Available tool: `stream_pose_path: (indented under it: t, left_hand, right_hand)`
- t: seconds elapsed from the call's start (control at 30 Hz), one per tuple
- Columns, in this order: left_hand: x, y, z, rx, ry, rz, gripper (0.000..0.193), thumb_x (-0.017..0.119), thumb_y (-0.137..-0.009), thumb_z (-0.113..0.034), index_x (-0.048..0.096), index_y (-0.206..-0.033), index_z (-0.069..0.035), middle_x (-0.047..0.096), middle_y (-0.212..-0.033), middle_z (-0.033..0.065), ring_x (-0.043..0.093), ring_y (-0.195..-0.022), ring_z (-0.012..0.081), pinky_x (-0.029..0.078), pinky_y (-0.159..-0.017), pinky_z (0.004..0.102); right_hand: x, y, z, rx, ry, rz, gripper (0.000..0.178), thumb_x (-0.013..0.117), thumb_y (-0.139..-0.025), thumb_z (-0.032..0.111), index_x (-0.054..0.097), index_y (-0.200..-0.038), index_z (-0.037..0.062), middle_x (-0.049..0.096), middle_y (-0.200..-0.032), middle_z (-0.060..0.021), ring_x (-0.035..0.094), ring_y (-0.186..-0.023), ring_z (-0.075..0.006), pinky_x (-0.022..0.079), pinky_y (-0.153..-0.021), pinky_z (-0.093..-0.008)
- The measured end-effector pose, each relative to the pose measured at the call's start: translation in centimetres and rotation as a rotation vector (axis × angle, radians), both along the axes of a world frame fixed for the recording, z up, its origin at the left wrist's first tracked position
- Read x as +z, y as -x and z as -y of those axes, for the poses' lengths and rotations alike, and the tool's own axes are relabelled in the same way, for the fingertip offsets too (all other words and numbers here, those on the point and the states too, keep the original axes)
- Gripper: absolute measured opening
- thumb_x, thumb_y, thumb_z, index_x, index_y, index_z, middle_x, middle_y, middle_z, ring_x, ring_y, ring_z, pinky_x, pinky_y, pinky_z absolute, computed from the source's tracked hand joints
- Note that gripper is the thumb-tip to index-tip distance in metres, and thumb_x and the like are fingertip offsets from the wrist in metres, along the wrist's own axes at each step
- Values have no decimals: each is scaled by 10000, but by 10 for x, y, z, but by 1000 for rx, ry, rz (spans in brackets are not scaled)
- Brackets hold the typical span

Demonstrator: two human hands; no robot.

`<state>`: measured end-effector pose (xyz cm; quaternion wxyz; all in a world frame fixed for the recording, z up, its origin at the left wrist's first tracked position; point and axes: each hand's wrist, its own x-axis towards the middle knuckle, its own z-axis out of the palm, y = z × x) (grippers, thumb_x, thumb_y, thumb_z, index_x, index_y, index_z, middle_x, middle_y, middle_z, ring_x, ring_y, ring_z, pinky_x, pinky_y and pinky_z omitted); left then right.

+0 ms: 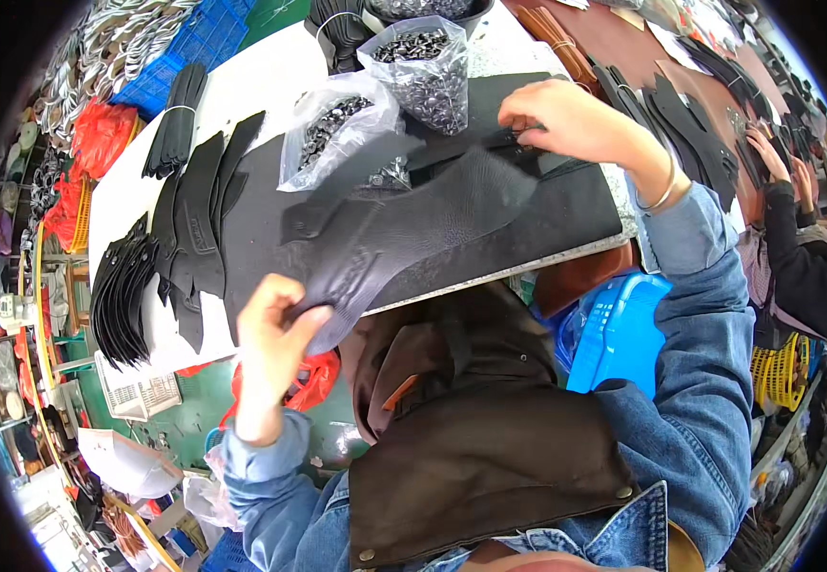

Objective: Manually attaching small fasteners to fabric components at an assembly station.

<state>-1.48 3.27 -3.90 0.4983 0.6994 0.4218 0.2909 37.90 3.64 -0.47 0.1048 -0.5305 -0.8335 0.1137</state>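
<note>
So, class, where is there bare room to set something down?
Bare: white tabletop between the tied black strips and plastic bags; the right front corner of the black mat, beside the held black panel. Crowded: around the bags, and the left end with fanned black strips.

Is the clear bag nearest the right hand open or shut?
Open: the clear bag gapes at the top, showing small dark pieces inside.

A black piece (433, 219), curved and finely grained like leather, slants across a dark mat (557, 224) on the tabletop (263, 81), its narrow near end pinched in the left hand (275, 329), its broader end pointing up and right.
</note>
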Motion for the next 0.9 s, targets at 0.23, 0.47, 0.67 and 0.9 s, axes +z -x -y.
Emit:
stream_pose_path:
  t: [0.23, 0.47, 0.67, 0.9]
  left_hand:
    - [-18, -23, 17, 210, -897, -543, 318, 764, -619, -75, 593, -882, -25, 581, -936, 108, 542, -848, 273, 433, -757, 342]
    - [-33, 11, 27, 13, -824, -376, 461, 662, -597, 66, 558, -1040, -9, 571, -1033, 141, 540, -936, 337, 447, -808, 402]
    - [-32, 1, 21, -47, -955, -441, 478, 616, -583, 13, 599, -1058, -38, 562, -980, 79, 536, -909, 265, 420, -789, 381]
    - [-37, 3, 26, -30, -987, -478, 477, 555, -583, 71, 603, -1054, 15, 528, -980, 120, 507, -911, 296, 418, -788, 405]
  right_hand:
    - [5, 10, 10, -182, -710, 176, 190, 513, -753, -13, 595, -916, 43, 618, -844, -101, 587, -795, -274, 450, -717, -344]
    - [13, 97, 31, 23, 63, -552, 153, 496, -811, 2, 569, -946, 12, 629, -834, -135, 622, -766, -277, 478, -682, -333]
    - [-12, 137, 9, 189, -109, -348, 175, 582, -779, 105, 571, -939, 33, 617, -896, -135, 603, -823, -299, 458, -696, -396]
    - [-13, 50, 45, 103, -370, 121, 783, 704, -618, 389, 417, -1271, 65, 375, -1347, -101, 327, -1252, -299, 260, -1016, -467]
